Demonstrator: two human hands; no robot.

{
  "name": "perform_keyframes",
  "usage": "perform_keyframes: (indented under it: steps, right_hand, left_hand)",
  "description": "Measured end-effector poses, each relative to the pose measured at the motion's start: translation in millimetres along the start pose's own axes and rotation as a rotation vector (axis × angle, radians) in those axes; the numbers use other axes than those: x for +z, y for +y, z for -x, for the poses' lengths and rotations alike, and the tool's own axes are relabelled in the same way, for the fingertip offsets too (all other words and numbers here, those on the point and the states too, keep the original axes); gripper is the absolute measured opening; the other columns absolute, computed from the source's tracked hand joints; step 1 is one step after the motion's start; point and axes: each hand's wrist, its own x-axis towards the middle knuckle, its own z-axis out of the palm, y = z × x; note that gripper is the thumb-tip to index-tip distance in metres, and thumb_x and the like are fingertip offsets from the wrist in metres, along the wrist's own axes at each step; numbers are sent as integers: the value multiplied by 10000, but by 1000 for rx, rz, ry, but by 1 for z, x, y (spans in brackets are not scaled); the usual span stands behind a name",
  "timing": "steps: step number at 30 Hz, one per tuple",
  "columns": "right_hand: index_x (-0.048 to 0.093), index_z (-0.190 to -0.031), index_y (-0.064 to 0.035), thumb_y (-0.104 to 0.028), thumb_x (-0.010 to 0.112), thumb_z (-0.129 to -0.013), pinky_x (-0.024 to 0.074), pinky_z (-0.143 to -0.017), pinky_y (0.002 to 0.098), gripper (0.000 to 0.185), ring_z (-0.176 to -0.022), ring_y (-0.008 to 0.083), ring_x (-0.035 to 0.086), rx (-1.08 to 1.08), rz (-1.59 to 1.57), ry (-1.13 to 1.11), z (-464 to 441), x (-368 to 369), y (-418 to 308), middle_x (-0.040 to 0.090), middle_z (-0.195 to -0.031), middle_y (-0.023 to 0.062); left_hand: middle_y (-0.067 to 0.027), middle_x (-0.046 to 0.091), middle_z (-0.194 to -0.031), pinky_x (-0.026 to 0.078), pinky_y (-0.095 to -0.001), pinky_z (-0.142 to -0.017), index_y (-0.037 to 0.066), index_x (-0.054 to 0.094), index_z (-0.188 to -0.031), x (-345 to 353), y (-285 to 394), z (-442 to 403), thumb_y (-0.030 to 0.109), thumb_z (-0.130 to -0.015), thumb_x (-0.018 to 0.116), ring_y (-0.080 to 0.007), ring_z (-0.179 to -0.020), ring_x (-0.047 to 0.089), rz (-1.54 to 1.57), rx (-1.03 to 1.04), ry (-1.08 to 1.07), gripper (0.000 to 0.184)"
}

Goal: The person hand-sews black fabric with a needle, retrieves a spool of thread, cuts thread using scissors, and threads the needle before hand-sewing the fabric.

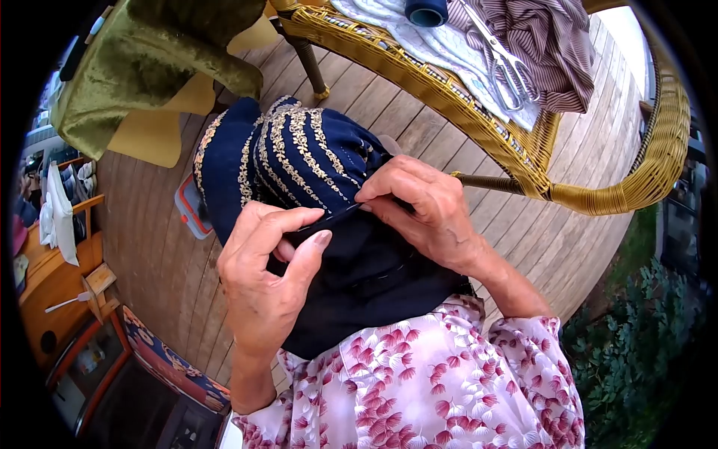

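Note:
Navy cloth with gold floral stripes (299, 153) drapes over my lap and beyond my knees. A plain dark section (359, 273) of cloth lies nearer to my body. My left hand (265, 273) has its index finger and thumb curled at the fold between the two, closed around the cloth edge. With thumb and fingertips pinched together, my right hand (419, 213) grips the same edge a short way to the right. A small pale glint shows along the fold by the fingertips; whether it is a needle or a pin, I cannot tell.
A wicker chair (441, 93) ahead carries scissors (508, 71), a dark blue thread spool (426, 11) and striped cloth (553, 45). Green velvet fabric (149, 67) hangs at upper left. A clear box with a red rim (193, 209) stands on the plank floor (149, 247).

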Motion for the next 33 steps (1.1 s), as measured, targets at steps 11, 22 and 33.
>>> perform_keyframes:
  steps: [11, 22, 33]
  right_hand:
    - [664, -911, -43, -51, 760, -779, 523, -665, 319, 163, -757, 221, 657, 30, -85, 39, 0, 6, -2, 644, -843, 83]
    - [693, -960, 36, -41, 646, -936, 525, -666, 223, 94, -742, 93, 619, 526, -609, 85, 19, 3, -19, 621, -899, 50]
    - [709, -946, -10, -81, 701, -872, 471, -585, 276, 103, -674, 168, 623, 387, -296, -30, 9, 5, -20, 651, -820, 86]
  left_hand:
    - [-45, 600, -703, 417, -240, -583, -5, 745, -928, 21, -10, -15, 0, -775, 772, -96, -624, 540, 71, -64, -68, 156]
    - [-25, 647, -748, 428, -201, -601, -32, 734, -917, 27, -14, -9, -18, -795, 754, -51, -668, 573, 187, -208, -26, 125]
    - [-54, 683, -792, 471, -210, -659, -42, 729, -936, 29, -17, -9, -30, -818, 729, -72, -721, 617, 224, -180, -13, 119]
